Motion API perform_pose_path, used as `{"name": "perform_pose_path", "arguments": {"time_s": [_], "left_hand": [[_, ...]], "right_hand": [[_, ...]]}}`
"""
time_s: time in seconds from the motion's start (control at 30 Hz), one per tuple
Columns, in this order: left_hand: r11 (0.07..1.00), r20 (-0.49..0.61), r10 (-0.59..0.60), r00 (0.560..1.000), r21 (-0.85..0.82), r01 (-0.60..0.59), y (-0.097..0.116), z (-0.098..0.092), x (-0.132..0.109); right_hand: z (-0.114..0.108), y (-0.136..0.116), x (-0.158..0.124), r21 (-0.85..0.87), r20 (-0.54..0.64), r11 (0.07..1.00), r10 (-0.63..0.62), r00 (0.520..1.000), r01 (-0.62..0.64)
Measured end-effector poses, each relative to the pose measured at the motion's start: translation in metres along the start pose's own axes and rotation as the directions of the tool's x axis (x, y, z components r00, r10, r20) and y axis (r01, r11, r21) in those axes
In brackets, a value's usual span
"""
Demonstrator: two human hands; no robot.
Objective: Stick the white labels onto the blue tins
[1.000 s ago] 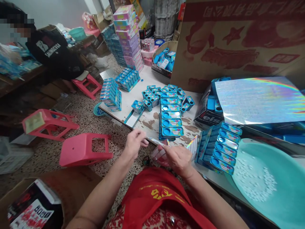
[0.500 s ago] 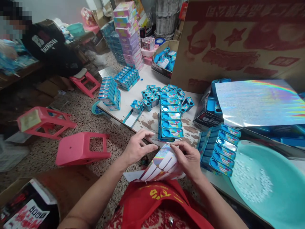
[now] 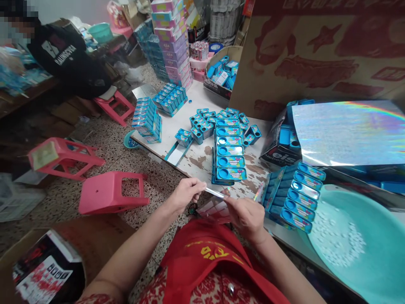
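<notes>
My left hand (image 3: 186,193) pinches one end of a thin shiny strip (image 3: 214,193) at the table's near edge. My right hand (image 3: 247,216) grips the strip's other end and rests over a fanned sheet of holographic stickers (image 3: 215,209) on my lap. Just beyond my hands a row of blue "Caramelo Macizo" tins (image 3: 228,148) lies on the worn white table (image 3: 196,158). Another row of the blue tins (image 3: 297,196) sits in an open display carton to the right of my right hand.
A teal basin (image 3: 363,245) holding small white candies sits at the right. A holographic sheet (image 3: 344,131) lies over boxes before a big cardboard carton (image 3: 316,55). Pink stools (image 3: 110,192) lie on the floor at left. A seated person in a black top (image 3: 63,59) works far left.
Half a second ago both hands held the sticker sheet fanned open and raised. Now the sheet lies lower and the hands stretch a thin strip between them.
</notes>
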State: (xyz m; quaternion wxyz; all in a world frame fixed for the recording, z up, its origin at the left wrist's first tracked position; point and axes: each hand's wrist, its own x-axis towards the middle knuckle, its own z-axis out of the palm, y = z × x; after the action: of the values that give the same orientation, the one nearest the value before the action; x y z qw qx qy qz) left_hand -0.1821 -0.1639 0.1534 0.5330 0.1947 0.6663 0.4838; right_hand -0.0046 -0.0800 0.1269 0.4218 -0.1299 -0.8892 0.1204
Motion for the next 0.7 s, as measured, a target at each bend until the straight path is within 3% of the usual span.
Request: {"name": "perform_pose_path", "arguments": {"time_s": [0.1, 0.2, 0.27, 0.37, 0.43, 0.6, 0.7], "left_hand": [[0.999, 0.098, -0.035, 0.995, 0.023, 0.032, 0.006, -0.007, -0.004], [0.995, 0.131, -0.068, 0.989, -0.064, 0.077, 0.013, -0.013, -0.003], [0.981, 0.099, -0.062, 0.993, -0.175, 0.079, 0.015, -0.019, -0.001], [0.955, -0.043, -0.021, 0.999, -0.295, 0.008, 0.013, -0.024, -0.001], [0.949, -0.047, -0.025, 0.999, -0.314, 0.009, 0.01, -0.02, -0.008], [0.931, 0.064, -0.051, 0.997, -0.357, 0.07, 0.001, 0.008, -0.036], [0.937, -0.008, -0.074, 0.997, -0.344, 0.066, -0.003, 0.016, -0.045]], "right_hand": [[-0.002, 0.0, -0.001, 0.014, -0.014, 0.999, 0.04, 0.999, -0.04], [-0.007, -0.003, -0.002, -0.029, -0.012, 0.999, -0.03, 0.999, 0.029], [-0.011, -0.005, -0.002, -0.05, -0.019, 0.997, -0.057, 0.998, 0.056], [-0.014, -0.008, -0.001, -0.084, -0.054, 0.994, -0.074, 0.996, 0.07], [-0.014, -0.01, 0.0, -0.111, -0.057, 0.991, -0.083, 0.995, 0.076], [-0.007, -0.015, 0.0, -0.165, -0.052, 0.983, -0.085, 0.995, 0.075], [-0.005, -0.015, -0.001, -0.19, -0.062, 0.98, -0.077, 0.995, 0.064]]}}
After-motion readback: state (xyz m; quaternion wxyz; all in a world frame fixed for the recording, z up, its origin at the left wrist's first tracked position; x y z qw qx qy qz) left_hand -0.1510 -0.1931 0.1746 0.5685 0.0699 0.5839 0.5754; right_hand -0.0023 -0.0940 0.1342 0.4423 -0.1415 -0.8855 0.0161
